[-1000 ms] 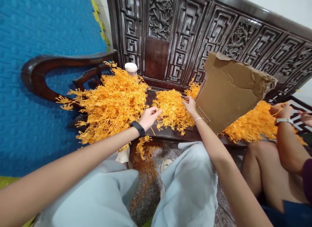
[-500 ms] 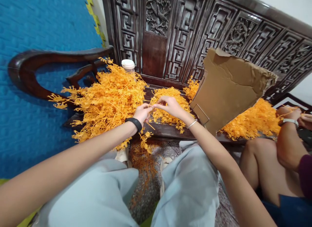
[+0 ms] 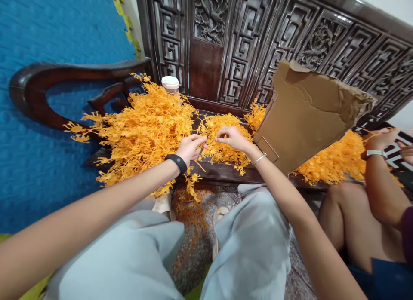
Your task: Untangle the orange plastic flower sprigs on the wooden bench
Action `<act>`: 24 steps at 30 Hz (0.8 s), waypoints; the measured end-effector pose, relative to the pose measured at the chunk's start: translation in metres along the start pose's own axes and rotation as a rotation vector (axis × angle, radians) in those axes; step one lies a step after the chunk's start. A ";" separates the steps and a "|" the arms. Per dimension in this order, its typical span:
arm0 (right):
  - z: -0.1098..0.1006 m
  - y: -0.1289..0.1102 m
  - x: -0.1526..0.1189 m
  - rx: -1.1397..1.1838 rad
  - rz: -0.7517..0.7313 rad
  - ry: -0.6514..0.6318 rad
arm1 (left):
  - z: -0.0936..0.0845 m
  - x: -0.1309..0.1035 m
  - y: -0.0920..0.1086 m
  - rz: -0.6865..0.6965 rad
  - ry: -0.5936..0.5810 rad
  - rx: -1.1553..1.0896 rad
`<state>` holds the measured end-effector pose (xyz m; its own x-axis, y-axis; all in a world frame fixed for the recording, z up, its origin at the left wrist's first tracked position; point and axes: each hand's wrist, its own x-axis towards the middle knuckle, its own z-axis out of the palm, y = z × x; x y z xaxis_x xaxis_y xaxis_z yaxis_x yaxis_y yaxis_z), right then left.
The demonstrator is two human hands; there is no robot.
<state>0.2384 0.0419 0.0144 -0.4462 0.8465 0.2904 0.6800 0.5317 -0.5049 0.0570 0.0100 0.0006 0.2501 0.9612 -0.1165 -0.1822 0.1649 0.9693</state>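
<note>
My left hand [image 3: 192,146] pinches the thin stem of an orange plastic sprig [image 3: 192,186]. A bare stem end sticks out below the fingers, and a branching piece shows above them. A short gap to the right, my right hand [image 3: 232,138] is closed thumb to forefinger; whatever is in that pinch is too small to make out. A large heap of orange sprigs [image 3: 145,132] lies close by my left hand. Behind and below my right hand spreads a smaller orange pile [image 3: 222,151] on the dark wooden bench [image 3: 213,173].
A torn cardboard piece [image 3: 312,115] stands on the bench, with more orange sprigs [image 3: 335,158] beyond it. A white-lidded container [image 3: 170,83] is against the carved backrest [image 3: 206,72]. At right, another person's hand [image 3: 380,139] works with orange stems. Orange scraps [image 3: 190,214] litter the floor.
My hands were touching at the stem; now my right hand has drawn a little to the right, leaving a gap. The other person's hands have moved apart.
</note>
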 end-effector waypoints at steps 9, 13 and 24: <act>-0.001 0.011 0.007 -0.085 0.113 0.323 | 0.016 -0.002 0.008 0.058 -0.083 -0.044; 0.004 0.008 0.015 -0.117 0.190 0.470 | 0.032 0.001 0.012 0.122 0.019 -0.151; -0.027 0.068 0.005 -0.347 0.723 0.687 | 0.046 -0.023 0.014 -0.054 0.072 -0.139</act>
<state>0.2978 0.0832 0.0033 0.4830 0.7413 0.4660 0.8302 -0.2186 -0.5128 0.0922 -0.0201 0.0266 0.1947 0.9628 -0.1876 -0.3017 0.2408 0.9225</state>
